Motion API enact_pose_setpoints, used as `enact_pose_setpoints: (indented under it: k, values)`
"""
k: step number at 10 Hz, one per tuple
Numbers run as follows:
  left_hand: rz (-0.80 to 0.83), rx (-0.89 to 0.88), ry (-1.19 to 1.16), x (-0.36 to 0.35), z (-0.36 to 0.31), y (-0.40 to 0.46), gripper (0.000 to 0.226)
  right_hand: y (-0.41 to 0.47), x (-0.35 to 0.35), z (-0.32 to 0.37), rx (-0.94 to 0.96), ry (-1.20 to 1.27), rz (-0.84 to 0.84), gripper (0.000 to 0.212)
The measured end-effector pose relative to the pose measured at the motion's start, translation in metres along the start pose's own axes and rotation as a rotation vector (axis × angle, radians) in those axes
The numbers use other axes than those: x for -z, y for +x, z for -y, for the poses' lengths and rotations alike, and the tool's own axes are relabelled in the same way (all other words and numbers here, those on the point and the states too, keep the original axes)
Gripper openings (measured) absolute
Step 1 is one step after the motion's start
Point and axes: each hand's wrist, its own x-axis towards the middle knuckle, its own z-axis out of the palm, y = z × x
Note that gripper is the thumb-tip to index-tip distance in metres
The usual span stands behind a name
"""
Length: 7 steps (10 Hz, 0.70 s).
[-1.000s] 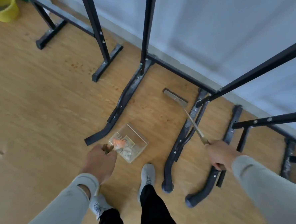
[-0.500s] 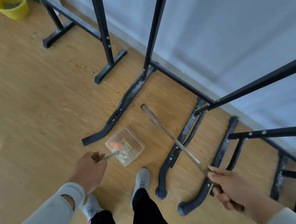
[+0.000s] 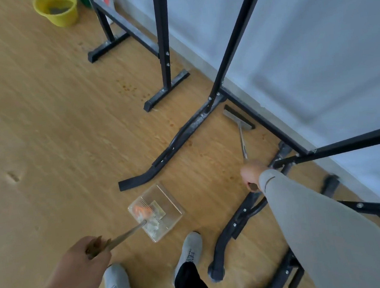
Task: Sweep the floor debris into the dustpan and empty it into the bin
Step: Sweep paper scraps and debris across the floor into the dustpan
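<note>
Head view, read from left to right. At upper left a yellow bin [image 3: 54,10] stands on the wooden floor [image 3: 38,113], well apart from the work area; its contents are too dim to identify. At lower left the left hand [image 3: 85,265] grips a long metal handle [image 3: 125,234], fingers curled round its brown end, so that the clear dustpan [image 3: 157,212] sits flat on the floor with its open lip facing away from the person, probably to receive what the broom brings. The dustpan already holds an orange scrap [image 3: 142,210] and pale crumpled bits; their exact nature is blurred. Two grey shoes [image 3: 188,247] stand just behind the pan.

Centre: black rack feet [image 3: 173,144] cross the floor, with small brown specks [image 3: 125,87] of debris scattered between them, near the wall.

Right: the right hand [image 3: 252,175] holds the thin broom shaft [image 3: 242,140], fingers wrapped round it, though the sleeve [image 3: 311,214] hides much of the grip. The broom head [image 3: 238,118] lies on the floor beside the frame rail against the wall, a reach apparently chosen to draw debris out from under the rack toward the pan. The far bristle edge is partly masked by the rail. Judged from this layout, sweeping is unfinished and emptying not yet begun.
</note>
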Motion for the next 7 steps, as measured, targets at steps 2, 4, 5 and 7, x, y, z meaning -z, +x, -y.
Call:
enact_pose_setpoints:
  k: [2, 4, 5, 7]
  values:
    - [0.008, -0.067, -0.059, -0.001, 0.012, -0.002, 0.019, 0.004, -0.069, -0.11, -0.018, -0.145, 0.08, 0.047]
    - [0.082, -0.111, -0.032, 0.003, 0.022, -0.013, 0.012, -0.19, -0.097, -0.14, 0.135, -0.401, 0.131, 0.06]
    - [0.115, -0.126, 0.009, 0.011, 0.044, -0.025, 0.01, -0.217, -0.09, -0.162, 0.108, -0.305, 0.244, 0.06]
    - [0.187, -0.142, 0.02, 0.048, 0.121, -0.05, 0.01, -0.259, -0.033, -0.196, -0.007, -0.14, 0.159, 0.041]
